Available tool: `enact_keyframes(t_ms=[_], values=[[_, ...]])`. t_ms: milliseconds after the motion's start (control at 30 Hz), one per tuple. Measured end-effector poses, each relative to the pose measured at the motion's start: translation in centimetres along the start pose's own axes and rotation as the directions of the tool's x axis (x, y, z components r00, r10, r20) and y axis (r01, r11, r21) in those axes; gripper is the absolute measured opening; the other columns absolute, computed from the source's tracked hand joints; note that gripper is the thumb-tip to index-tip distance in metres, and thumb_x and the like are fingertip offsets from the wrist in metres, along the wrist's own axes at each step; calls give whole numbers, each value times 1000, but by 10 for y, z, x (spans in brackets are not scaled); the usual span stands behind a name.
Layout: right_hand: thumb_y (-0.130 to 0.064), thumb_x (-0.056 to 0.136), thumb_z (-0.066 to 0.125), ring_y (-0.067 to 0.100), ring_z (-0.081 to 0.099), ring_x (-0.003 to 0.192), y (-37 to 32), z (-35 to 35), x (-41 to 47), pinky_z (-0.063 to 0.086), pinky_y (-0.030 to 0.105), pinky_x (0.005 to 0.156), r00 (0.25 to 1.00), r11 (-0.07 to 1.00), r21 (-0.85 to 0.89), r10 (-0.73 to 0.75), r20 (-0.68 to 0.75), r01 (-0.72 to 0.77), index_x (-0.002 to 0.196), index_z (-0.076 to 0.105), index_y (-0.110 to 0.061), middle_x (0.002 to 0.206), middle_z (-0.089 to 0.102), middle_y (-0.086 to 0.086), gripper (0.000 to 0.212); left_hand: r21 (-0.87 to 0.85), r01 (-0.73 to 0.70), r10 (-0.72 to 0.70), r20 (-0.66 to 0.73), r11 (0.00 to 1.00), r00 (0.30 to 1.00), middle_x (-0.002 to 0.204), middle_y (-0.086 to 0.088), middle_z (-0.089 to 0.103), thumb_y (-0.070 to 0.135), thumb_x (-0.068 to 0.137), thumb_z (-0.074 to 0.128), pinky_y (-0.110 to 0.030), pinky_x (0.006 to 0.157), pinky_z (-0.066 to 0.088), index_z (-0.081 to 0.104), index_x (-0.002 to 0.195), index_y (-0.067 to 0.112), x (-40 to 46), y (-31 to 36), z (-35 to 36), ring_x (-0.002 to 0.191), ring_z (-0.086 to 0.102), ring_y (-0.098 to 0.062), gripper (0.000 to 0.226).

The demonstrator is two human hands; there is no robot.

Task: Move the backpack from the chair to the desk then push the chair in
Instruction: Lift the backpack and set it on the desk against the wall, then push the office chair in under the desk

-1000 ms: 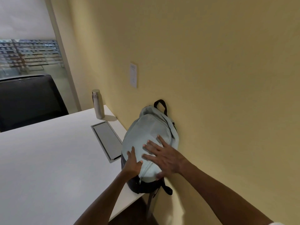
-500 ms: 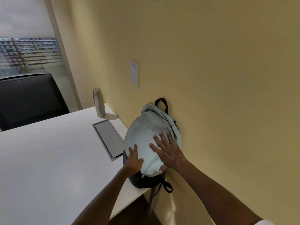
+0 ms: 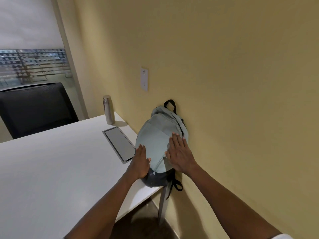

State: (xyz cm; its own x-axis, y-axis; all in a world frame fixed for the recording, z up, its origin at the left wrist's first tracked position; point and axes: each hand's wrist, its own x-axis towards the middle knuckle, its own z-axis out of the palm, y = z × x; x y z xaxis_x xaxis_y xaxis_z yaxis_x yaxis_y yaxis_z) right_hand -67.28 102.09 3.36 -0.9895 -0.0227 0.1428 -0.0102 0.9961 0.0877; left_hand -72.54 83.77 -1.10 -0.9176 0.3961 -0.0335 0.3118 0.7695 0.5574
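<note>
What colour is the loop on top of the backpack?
Black, on the pale grey-green backpack; the head view shows it.

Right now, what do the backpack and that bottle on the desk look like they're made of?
Backpack: soft woven fabric, matte pale green with a darker base; it creases under both hands. Bottle: probably brushed stainless steel, with a dull silver sheen. Desk: smooth white, likely laminate.

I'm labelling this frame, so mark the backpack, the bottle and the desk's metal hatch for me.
backpack (image 3: 158, 135): head view, on its pale front panel.
bottle (image 3: 108, 111): head view, on the middle of its steel body.
hatch (image 3: 119, 144): head view, on the centre of its grey lid.
</note>
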Motion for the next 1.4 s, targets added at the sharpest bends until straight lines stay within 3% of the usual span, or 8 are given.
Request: enact_keyframes(t_ms=[200, 567, 867, 1400], values=[[-43, 104, 27, 35, 2, 152, 0, -7, -45, 5, 48, 123, 996, 992, 99, 84, -22, -82, 155, 8, 1, 163, 0, 24, 70, 45, -42, 42, -5, 998, 999, 165, -15, -8, 24, 106, 37, -47, 124, 9, -5, 155, 3, -43, 9, -11, 153, -1, -32, 68], [-51, 102, 27, 33, 5, 152, -6, -42, -170, 5, 49, 123, 978, 959, 218, 199, -61, -181, 155, 13, -2, 164, 5, 20, 73, 112, -98, 113, -135, 989, 984, 166, -10, -5, 23, 105, 41, -44, 122, 9, -1, 157, 11, -166, 36, -17, 153, 1, -29, 68], [-53, 102, 25, 34, 10, 151, -33, -63, -292, 10, 49, 122, 965, 945, 225, 257, -62, -237, 154, 16, -2, 163, 9, 22, 74, 144, -83, 97, -91, 986, 991, 165, -9, -8, 24, 105, 37, -43, 123, 6, -3, 156, 12, -288, 52, -15, 153, -5, -26, 66], [-53, 102, 25, 35, 13, 150, -111, -115, -389, 14, 49, 122, 926, 928, 183, 351, -136, -324, 154, 18, -2, 163, 11, 22, 74, 127, -203, 217, -113, 971, 970, 166, -7, -8, 22, 105, 37, -41, 123, 4, -2, 157, 11, -391, 41, -61, 152, -7, -23, 65]])
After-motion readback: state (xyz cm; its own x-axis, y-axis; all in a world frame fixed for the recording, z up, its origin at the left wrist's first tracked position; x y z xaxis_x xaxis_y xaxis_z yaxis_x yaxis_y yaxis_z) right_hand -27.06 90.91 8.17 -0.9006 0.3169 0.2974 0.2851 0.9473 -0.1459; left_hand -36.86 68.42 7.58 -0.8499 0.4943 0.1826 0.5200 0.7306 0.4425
